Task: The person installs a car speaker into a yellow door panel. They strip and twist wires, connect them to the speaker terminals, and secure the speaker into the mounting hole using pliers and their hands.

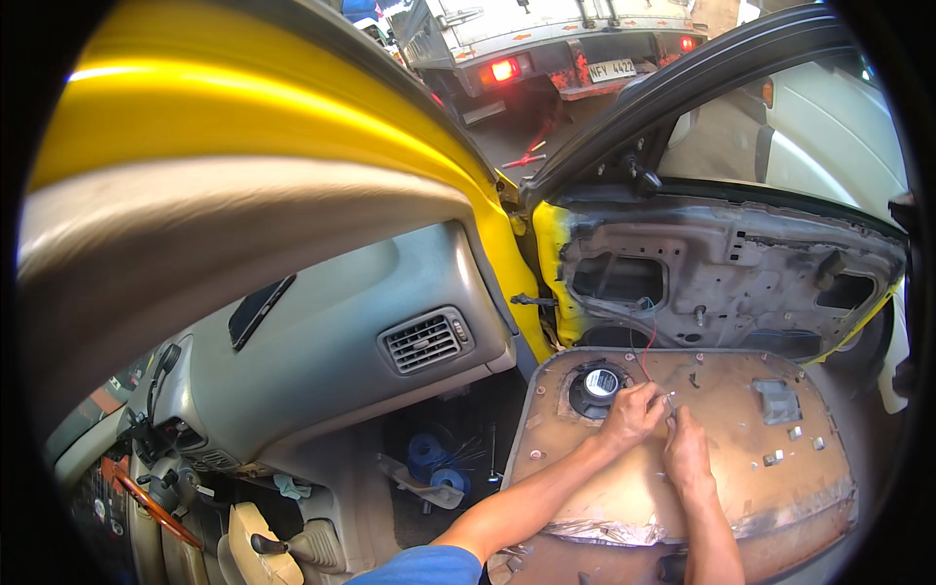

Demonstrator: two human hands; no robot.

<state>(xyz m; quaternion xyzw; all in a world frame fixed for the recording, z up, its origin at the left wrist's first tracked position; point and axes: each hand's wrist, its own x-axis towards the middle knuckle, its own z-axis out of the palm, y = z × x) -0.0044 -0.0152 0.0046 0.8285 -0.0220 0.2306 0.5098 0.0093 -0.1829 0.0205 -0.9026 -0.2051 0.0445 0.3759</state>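
Note:
A brown door panel [721, 478] lies with its back side up before me, and a round black speaker [591, 400] is set in its far left part. Just right of the speaker, my left hand [632, 415] pinches a thin red wire [650, 343] that runs down from the stripped car door. My right hand [688, 450] is close beside it, fingers closed, with fingertips meeting near the wire's end. A small pale tip shows between the two hands; what my right fingers hold is too small to make out.
The open yellow car door [721, 263] stands bare beyond the panel. To the left are the grey dashboard [370, 292] with a phone [261, 312] on it and a gear lever [271, 546]. Blue rolls [429, 454] lie in the footwell. A truck [556, 49] stands outside.

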